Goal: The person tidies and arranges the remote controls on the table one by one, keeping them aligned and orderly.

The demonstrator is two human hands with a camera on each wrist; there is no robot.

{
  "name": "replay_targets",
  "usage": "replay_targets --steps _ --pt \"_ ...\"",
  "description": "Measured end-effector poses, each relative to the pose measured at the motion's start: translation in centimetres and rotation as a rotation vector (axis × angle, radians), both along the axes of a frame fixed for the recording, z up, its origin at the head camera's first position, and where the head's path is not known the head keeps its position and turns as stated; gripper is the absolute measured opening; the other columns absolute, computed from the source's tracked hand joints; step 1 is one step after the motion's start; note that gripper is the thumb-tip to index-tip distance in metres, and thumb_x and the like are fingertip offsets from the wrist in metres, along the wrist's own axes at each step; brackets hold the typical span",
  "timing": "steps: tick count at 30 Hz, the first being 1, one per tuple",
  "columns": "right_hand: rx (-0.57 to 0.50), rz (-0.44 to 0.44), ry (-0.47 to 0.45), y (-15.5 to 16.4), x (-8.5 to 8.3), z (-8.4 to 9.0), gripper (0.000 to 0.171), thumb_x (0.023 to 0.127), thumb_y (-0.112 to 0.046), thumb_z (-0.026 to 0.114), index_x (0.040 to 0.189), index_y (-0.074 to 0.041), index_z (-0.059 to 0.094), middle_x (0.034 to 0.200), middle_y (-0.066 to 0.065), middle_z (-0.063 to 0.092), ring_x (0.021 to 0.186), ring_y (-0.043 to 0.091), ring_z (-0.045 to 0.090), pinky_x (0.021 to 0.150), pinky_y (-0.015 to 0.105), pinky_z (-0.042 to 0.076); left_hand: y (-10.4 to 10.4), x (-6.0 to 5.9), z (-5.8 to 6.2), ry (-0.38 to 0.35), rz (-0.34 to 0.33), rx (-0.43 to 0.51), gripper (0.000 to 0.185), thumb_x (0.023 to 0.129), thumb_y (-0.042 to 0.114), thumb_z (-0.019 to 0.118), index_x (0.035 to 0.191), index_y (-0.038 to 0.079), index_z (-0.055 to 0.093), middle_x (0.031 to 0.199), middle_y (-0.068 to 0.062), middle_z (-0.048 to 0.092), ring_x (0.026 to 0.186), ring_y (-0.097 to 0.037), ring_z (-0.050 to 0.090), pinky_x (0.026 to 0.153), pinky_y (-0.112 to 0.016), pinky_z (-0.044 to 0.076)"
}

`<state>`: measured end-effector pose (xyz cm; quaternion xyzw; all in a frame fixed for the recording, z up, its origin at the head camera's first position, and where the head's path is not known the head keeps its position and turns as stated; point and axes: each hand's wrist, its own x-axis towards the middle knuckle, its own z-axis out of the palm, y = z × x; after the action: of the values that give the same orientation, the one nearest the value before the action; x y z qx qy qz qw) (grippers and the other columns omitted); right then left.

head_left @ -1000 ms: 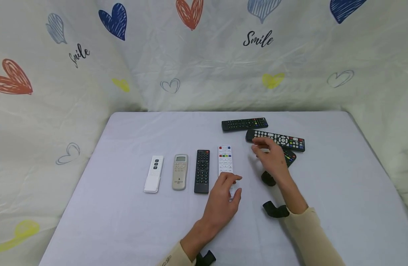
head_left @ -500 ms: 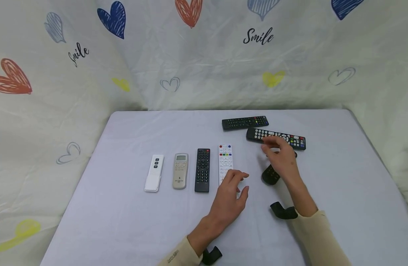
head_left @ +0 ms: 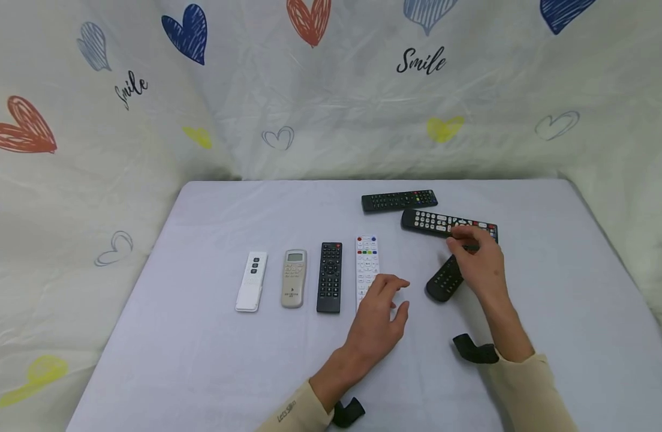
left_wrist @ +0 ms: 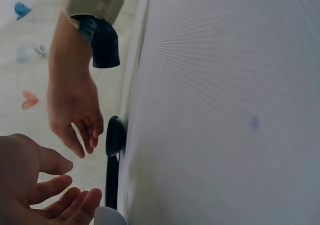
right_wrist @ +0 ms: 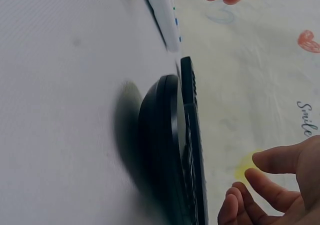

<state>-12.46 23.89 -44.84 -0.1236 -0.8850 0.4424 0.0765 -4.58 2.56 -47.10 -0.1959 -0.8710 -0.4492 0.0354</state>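
While left hand (head_left: pixel 375 327) hovers by white remote (head_left: pixel 367 255), fingers loosely apart, right hand (head_left: pixel 481 264) hangs over slanted black remote (head_left: pixel 443 283) nearer right edge of desk (head_left: pixel 563 288), fingers narrowly parted.

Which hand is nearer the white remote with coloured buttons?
Left. The left hand is over the near end of the white remote; the right hand is off to its right, over an angled black remote.

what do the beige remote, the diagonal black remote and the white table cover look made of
Beige remote: likely plastic, dull satin, with an even, moulded-looking shell.
Diagonal black remote: probably plastic; its smooth rounded side shows a faint sheen in the right wrist view.
Table cover: perhaps matte fabric, given the soft, glare-free surface, though the weave isn't clear.
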Motion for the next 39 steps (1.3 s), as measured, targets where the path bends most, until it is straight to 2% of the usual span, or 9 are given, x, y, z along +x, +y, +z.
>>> replay_targets --steps 5,6,11,16,21,25,28,33,39 --pt "-0.004 -0.045 -0.013 0.8 0.4 0.0 0.037 0.106 -0.023 0.059 0.139 -0.005 0.062 0.142 0.014 0.058 0.124 0.025 0.055 0.104 0.042 0.049 0.4 0.0 0.2 0.010 -0.010 -0.012 0.036 0.099 0.006 0.069 0.134 0.006 0.063 0.132 -0.005 0.059 0.108 -0.017 0.068 0.086 -0.014 0.058" --pt "-0.001 -0.052 -0.013 1.0 0.5 0.0 0.037 0.106 -0.023 0.059 0.138 -0.005 0.063 0.142 0.015 0.058 0.123 0.025 0.055 0.104 0.041 0.049 0.5 0.0 0.3 0.003 -0.016 -0.010 0.036 0.099 0.006 0.069 0.134 0.006 0.063 0.132 -0.006 0.059 0.108 -0.018 0.068 0.087 -0.014 0.058" --pt "0.028 -0.092 -0.020 2.2 0.8 -0.3 0.035 0.106 -0.022 0.059 0.136 -0.005 0.065 0.142 0.015 0.057 0.117 0.019 0.055 0.094 0.027 0.045 1.1 0.1 0.4 -0.036 -0.050 -0.021 0.038 0.101 0.007 0.067 0.138 0.005 0.060 0.136 -0.007 0.057 0.111 -0.017 0.068 0.090 -0.011 0.055" --pt "0.038 -0.117 -0.030 3.1 0.8 -0.6 0.037 0.106 -0.023 0.059 0.137 -0.004 0.064 0.141 0.017 0.055 0.116 0.020 0.054 0.086 0.020 0.041 1.4 0.0 0.2 -0.062 -0.050 -0.044 0.039 0.101 0.009 0.066 0.140 0.006 0.059 0.139 -0.008 0.057 0.112 -0.015 0.067 0.089 -0.006 0.052" --pt "0.049 -0.137 -0.068 3.8 0.8 -1.2 0.039 0.104 -0.022 0.060 0.138 -0.002 0.063 0.140 0.021 0.051 0.118 0.024 0.055 0.072 0.014 0.041 1.7 -0.1 0.2 -0.146 -0.039 -0.071 0.043 0.102 0.013 0.066 0.143 0.008 0.056 0.145 -0.008 0.056 0.112 -0.013 0.067 0.088 -0.008 0.053" --pt "0.035 -0.126 -0.104 4.0 0.7 -1.4 0.042 0.104 -0.022 0.060 0.139 0.002 0.061 0.143 0.026 0.046 0.126 0.035 0.055 0.069 0.012 0.039 2.1 -0.2 0.2 -0.255 -0.045 -0.069 0.047 0.103 0.016 0.065 0.147 0.008 0.052 0.151 -0.009 0.052 0.110 -0.013 0.068 0.086 -0.011 0.055" --pt "0.021 -0.123 -0.127 4.0 0.6 -1.5 0.046 0.103 -0.022 0.062 0.141 0.003 0.057 0.146 0.028 0.042 0.128 0.038 0.054 0.069 0.012 0.039 2.4 -0.4 0.3 -0.301 -0.050 -0.066 0.049 0.103 0.017 0.065 0.149 0.007 0.050 0.153 -0.009 0.050 0.107 -0.012 0.069 0.084 -0.011 0.056" --pt "0.027 -0.105 -0.162 4.2 0.6 -1.6 0.052 0.101 -0.022 0.065 0.144 0.004 0.053 0.145 0.030 0.041 0.122 0.034 0.056 0.070 0.013 0.040 2.7 -0.7 0.2 -0.304 -0.048 -0.070 0.050 0.103 0.016 0.066 0.149 0.007 0.049 0.152 -0.008 0.051 0.111 -0.011 0.067 0.083 -0.011 0.055" --pt "0.062 -0.023 -0.160 4.5 0.8 -1.9 0.050 0.100 -0.021 0.068 0.140 0.005 0.055 0.139 0.031 0.053 0.122 0.042 0.056 0.081 0.029 0.041 3.0 -1.0 0.2 -0.317 -0.051 -0.091 0.052 0.103 0.017 0.066 0.151 0.008 0.048 0.151 -0.008 0.052 0.115 -0.011 0.064 0.083 -0.012 0.056"
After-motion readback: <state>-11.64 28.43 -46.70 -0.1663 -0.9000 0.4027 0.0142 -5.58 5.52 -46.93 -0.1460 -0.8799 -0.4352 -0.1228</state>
